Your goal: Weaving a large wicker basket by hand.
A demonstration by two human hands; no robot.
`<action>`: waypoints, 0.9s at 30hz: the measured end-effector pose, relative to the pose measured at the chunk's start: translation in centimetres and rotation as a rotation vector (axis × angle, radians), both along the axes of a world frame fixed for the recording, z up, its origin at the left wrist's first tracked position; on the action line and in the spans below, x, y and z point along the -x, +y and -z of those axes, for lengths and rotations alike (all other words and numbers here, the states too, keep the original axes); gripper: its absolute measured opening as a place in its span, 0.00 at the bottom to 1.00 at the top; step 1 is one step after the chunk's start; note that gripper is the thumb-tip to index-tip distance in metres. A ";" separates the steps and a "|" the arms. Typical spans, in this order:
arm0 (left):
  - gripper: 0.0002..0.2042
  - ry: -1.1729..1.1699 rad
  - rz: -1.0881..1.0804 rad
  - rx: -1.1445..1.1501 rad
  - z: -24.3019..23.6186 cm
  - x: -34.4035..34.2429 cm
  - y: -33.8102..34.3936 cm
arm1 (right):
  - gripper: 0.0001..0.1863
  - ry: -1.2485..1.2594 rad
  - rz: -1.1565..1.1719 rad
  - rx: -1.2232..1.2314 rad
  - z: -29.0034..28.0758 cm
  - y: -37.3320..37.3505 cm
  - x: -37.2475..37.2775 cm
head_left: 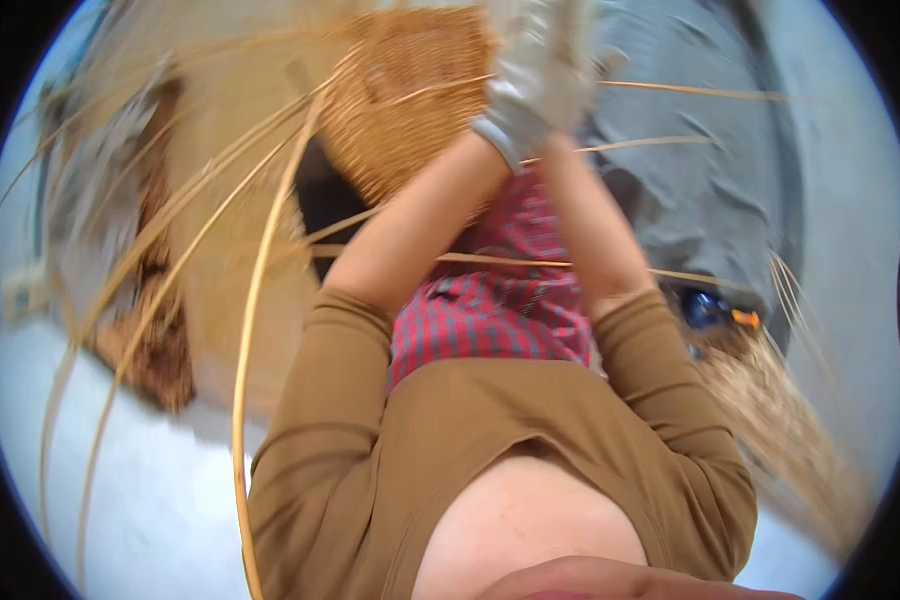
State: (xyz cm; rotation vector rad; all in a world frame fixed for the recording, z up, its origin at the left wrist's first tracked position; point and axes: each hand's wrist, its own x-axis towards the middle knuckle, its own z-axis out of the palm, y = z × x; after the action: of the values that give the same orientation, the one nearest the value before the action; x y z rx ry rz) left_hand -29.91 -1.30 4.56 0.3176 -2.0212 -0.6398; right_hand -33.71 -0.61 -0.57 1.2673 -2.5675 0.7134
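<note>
Both hands wear pale, whitish gloves and come together at the top middle, beside the right edge of a woven wicker basket (400, 120). My left hand (523, 88) overlaps my right hand (571, 75). Motion smears the fingers, and the upper part of the hands runs out of the picture, so what they hold, if anything, does not show. Long, pale cane strands (260, 270) fan out from the basket to the left. Another strand (690, 90) sticks out to the right of the gloves, and a lower one (505, 261) passes across the checked red cloth on my lap.
Tan board-like surface (230, 200) lies to the left, with crumpled clear plastic and brown, rough-edged material (155, 340) along it. Grey plastic sheeting (670, 130) spreads on the right. Lower right are a blue-and-orange object (710, 309) and a bundle of loose canes (770, 420).
</note>
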 end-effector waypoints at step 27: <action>0.03 -0.367 0.220 -0.810 5.8 -26.8 -1.2 | 0.20 -1.395 -0.737 0.450 0.4 11.9 -8.6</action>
State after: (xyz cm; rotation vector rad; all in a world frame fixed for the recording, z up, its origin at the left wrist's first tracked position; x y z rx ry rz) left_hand -3.11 -2.54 -1.20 0.7324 -2.0603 -1.6364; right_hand -25.11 11.29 -0.93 1.8948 -2.1458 2.9540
